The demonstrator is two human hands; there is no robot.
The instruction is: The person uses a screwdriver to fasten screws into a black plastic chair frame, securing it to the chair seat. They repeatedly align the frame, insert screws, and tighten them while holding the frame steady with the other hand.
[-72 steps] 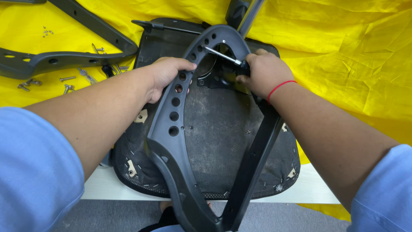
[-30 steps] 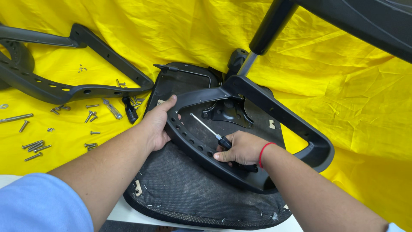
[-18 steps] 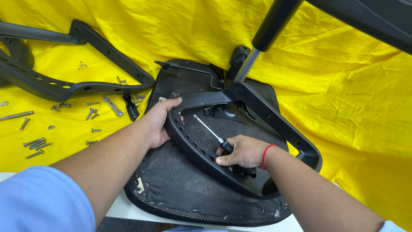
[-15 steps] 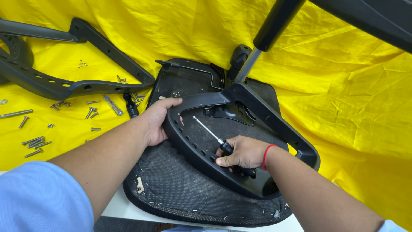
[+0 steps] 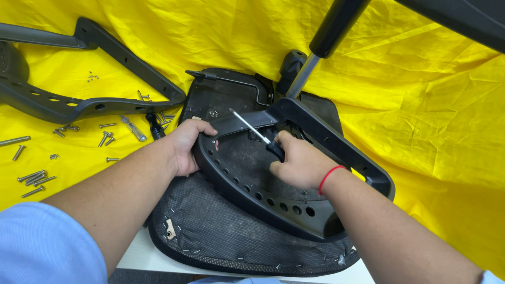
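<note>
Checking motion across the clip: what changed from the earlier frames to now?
The black armrest frame was swung from lying along the seat to lying across it, one end raised. The right hand shifted from the frame's top to lower down, gripping the screwdriver. The left hand kept its hold on the frame's rim. Seat pan, spare frame and loose screws are unchanged.

Bright, even light from overhead, no harsh glare. Soft shadows in the folds of the yellow cloth (image 5: 431,105) and under the black armrest frame (image 5: 294,194). Sharp across the middle, screws (image 5: 34,178) crisp. Slightly soft on the blue sleeve (image 5: 42,247) at the near edge. Mild wide-angle stretch toward the corners. Faint sheen on the screwdriver shaft (image 5: 247,125)
</note>
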